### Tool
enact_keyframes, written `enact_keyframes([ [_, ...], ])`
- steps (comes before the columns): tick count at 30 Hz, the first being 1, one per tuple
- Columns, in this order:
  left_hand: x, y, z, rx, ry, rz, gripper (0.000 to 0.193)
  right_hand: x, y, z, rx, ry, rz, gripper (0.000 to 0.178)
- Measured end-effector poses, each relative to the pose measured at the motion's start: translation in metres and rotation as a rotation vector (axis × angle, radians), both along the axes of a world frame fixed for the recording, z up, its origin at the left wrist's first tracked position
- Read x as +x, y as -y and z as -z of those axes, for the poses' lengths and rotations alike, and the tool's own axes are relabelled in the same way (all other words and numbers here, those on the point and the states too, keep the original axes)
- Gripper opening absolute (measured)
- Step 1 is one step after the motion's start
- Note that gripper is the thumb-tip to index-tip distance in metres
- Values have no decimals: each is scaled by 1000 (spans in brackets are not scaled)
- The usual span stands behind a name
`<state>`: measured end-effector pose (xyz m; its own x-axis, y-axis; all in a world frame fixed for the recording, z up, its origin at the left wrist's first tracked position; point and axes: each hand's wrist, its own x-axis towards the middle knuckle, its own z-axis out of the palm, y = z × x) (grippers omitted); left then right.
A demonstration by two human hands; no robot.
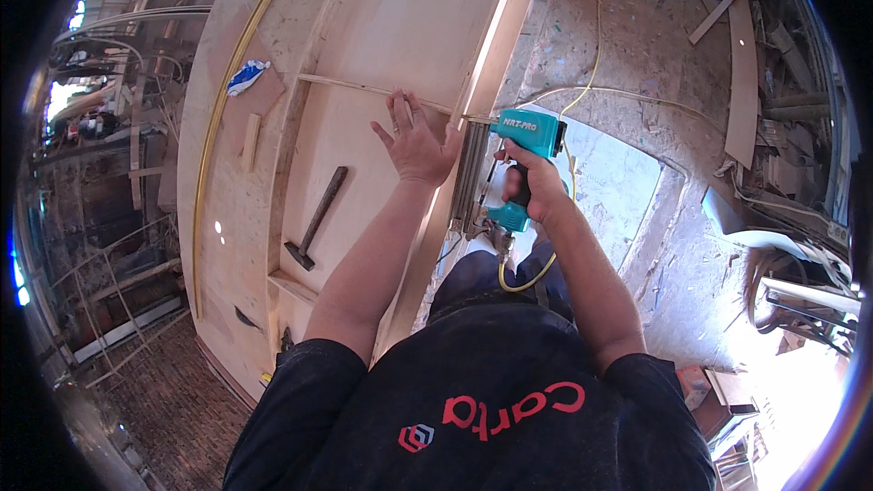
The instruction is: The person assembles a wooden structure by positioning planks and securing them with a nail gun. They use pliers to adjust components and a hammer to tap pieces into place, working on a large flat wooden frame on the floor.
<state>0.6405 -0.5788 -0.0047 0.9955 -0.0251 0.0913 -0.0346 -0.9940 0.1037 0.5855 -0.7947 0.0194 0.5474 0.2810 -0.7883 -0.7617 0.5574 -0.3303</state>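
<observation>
My right hand (538, 180) is wrapped round the handle of a teal pneumatic nail gun (530, 130). Its nose meets the outer side of a long wooden rail (486, 64), part of a shallow wooden frame with a pale panel inside. My left hand (420, 147) lies flat with fingers stretched, beside that rail and against a thin wooden crosspiece (350, 85). It grips nothing. A hammer (316, 221) with a dark handle rests on the panel, left of my left forearm. The nails themselves are too small to make out.
A yellow air hose (527, 284) loops down from the nail gun, with more hose across the floor. On the workbench (227, 255) lie a blue-and-white crumpled packet (247, 77) and a small wood strip (251, 143). Boards (741, 64) and scrap lie at the right.
</observation>
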Motion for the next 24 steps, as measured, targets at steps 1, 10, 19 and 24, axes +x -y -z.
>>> enact_keyframes([
  [1, 0, 0, 0, -13, 0, -1, 99, 0, 0, 0, 2, 0, 9, 33],
  [10, 0, 0, -2, -25, -24, -6, 99, 2, 3, 4, 15, 26, -1, 34],
  [19, 1, 0, -4, -26, -40, -7, 99, 0, 1, 3, 22, 18, 17, 33],
  [24, 1, 0, -5, -36, -64, -12, 99, -2, 0, -6, 22, 27, -3, 34],
])
